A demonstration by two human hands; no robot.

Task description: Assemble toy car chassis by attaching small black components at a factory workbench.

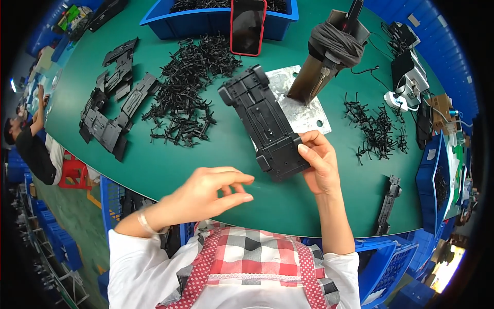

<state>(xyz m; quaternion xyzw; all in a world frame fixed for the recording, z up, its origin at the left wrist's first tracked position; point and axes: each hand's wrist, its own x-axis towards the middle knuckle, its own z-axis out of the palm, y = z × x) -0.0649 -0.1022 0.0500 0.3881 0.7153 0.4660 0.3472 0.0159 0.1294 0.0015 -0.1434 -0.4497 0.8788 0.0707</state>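
Note:
A long black plastic chassis-like part (pixel 265 122) is tilted over the middle of the table, gripped at its near right end by my right hand (pixel 320 162). Its surface shows moulded ribs and small holes, with wider blocks at both ends. To the left of it my left hand (pixel 213 191) hovers with thumb and fingers apart and nothing between them. Behind the part lies a silvery metal plate (pixel 314 116). Left of the part spreads a heap of small black plastic pieces (pixel 188 92).
Flat black panels (pixel 105 126) lie at the left. A cloth-wrapped upright tool (pixel 321 59), a red-edged phone (pixel 248 28) and a blue bin (pixel 177 23) stand farther back. More black pieces (pixel 378 129) and one narrow black part (pixel 387 206) lie rightward. A person (pixel 33 144) sits far left.

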